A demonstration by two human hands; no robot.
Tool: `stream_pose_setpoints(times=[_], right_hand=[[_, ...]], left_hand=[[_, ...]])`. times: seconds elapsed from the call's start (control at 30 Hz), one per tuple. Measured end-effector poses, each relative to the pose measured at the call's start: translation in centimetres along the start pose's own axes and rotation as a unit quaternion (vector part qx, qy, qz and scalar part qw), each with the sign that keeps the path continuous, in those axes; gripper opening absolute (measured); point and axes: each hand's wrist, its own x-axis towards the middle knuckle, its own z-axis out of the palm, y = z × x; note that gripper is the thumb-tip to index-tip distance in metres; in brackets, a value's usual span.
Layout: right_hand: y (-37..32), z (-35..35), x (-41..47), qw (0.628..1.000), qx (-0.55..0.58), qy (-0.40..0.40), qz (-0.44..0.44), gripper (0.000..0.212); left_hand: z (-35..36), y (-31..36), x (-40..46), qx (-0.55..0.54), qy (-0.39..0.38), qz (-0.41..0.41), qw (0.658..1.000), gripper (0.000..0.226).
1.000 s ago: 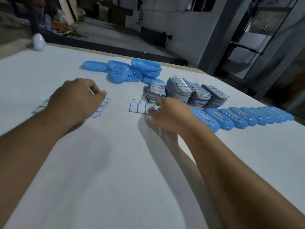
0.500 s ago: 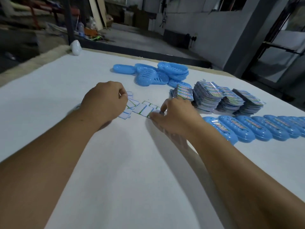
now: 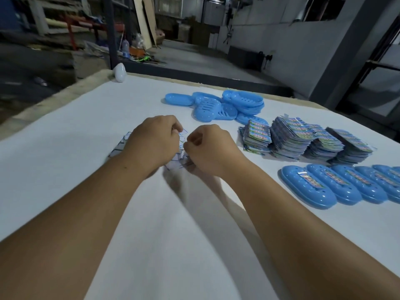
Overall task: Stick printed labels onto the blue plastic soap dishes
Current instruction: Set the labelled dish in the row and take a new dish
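White table (image 3: 65, 148): fills the lower view, its far edge running from 10 o'clock to 2 o'clock against a dim workshop floor.

Left hand (image 3: 151, 144) and right hand (image 3: 207, 150): knuckles up, side by side just above centre, nearly touching. Both have fingers curled over a white backing sheet (image 3: 121, 146) printed with a grid of lines; the sheet shows from under the left hand at 9 o'clock of it, and more crumpled white sheet lies between and under the two hands. Each hand appears to pinch the sheet material at the gap between them, but the fingertips are hidden and blurred, so exactly what each grips cannot be confirmed beyond the sheet.

Row of labelled soap dishes (image 3: 309, 187): at 3 to 4 o'clock, blue, overlapping, domed side up, each carrying a colourful label strip; the row runs off the right edge.

Label stacks (image 3: 303, 139): four piles of colourful printed labels at 2 to 3 o'clock, just beyond the labelled row, well apart from the hands.

Unlabelled soap dishes (image 3: 242, 102): loose blue heap at 1 o'clock near the far edge, several nested, some showing slotted insides, one lying apart to the left of the heap.

White egg-shaped object (image 3: 119, 72): at 11 o'clock on the table's far corner.
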Motion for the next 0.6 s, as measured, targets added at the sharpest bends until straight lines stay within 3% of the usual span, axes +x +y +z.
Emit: stream_pose_setpoints(times=[0.1,0.23,0.4,0.6], right_hand=[[0.1,0.1,1.4,0.996,0.084,-0.003,0.035,0.012],[1.4,-0.2,4.7,0.984,0.135,0.056,0.100,0.040],[3.2,0.0,9.5,0.966,0.172,0.123,0.146,0.057],[3.6,0.9,13.0,0.961,0.128,0.105,0.223,0.074]], left_hand=[[0.3,-0.3,-0.1,0.012,-0.023,0.018,0.999,0.022],[0.6,-0.6,-0.4,0.081,-0.056,0.047,0.994,0.040],[0.9,-1.1,-0.2,0.105,-0.067,0.046,0.991,0.050],[1.1,-1.3,0.0,0.093,-0.038,0.045,0.994,0.042]])
